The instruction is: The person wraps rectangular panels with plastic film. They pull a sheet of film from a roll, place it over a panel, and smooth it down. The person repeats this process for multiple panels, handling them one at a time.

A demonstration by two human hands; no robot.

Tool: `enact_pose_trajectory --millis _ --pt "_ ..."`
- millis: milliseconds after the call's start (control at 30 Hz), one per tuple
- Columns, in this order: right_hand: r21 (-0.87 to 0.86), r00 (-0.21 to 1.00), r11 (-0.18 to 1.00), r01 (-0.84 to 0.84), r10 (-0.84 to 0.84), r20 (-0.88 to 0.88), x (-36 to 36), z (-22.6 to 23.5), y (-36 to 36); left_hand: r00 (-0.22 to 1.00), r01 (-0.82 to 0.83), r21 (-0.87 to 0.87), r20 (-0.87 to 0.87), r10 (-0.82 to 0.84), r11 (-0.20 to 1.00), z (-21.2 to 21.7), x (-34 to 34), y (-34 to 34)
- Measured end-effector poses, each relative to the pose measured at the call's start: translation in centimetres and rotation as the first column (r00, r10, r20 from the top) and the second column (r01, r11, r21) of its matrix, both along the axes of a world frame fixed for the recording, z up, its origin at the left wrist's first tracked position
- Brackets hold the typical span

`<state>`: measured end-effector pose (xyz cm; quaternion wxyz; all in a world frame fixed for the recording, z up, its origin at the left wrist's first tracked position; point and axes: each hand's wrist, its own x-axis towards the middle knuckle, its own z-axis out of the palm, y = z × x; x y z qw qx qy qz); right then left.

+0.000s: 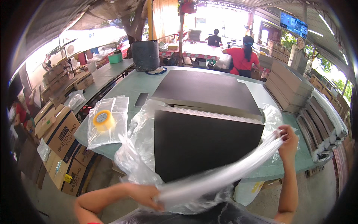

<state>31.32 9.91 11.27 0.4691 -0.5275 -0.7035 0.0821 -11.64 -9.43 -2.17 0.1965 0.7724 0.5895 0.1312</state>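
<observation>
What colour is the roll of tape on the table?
Yellow; the roll of tape shows in the head view.

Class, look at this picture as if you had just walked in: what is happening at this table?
A person stands at a green table, stretching a clear plastic bag between both hands. The left hand grips one end low down, the right hand the other, higher up. Behind the bag stands a stack of black boards, partly wrapped in plastic. A roll of yellow tape lies on more bags to the left. Two people in the background work at another table.
</observation>
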Motion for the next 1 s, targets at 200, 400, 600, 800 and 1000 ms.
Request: enact_pose_trajectory --millis 200,400,600,800,1000 --pt "-0.421 0.756 0.831 -0.364 0.528 0.387 -4.3 -5.8 -3.1 0.735 -0.637 0.567 0.244 0.633 0.522 4.6 -7.2 6.4" --pt "0.185 0.932 0.964 -0.189 0.117 0.343 -2.0 -5.2 4.1 0.879 -0.427 0.632 0.123 0.46 0.647 8.7 0.0 10.9" --pt "0.313 0.898 0.947 -0.075 -0.073 0.434 -0.7 -5.4 -0.6 0.847 -0.319 0.721 -0.075 0.526 0.615 8.0 2.1 9.1" --pt "0.131 0.939 0.969 -0.208 0.16 0.303 5.1 -6.5 -2.7 0.969 -0.151 0.845 0.023 0.247 0.512 8.1 2.4 5.4" --pt "0.128 0.95 0.951 -0.282 0.259 0.173 1.6 -1.7 1.1 0.949 -0.303 0.643 0.271 0.161 0.704 12.8 1.1 5.7"
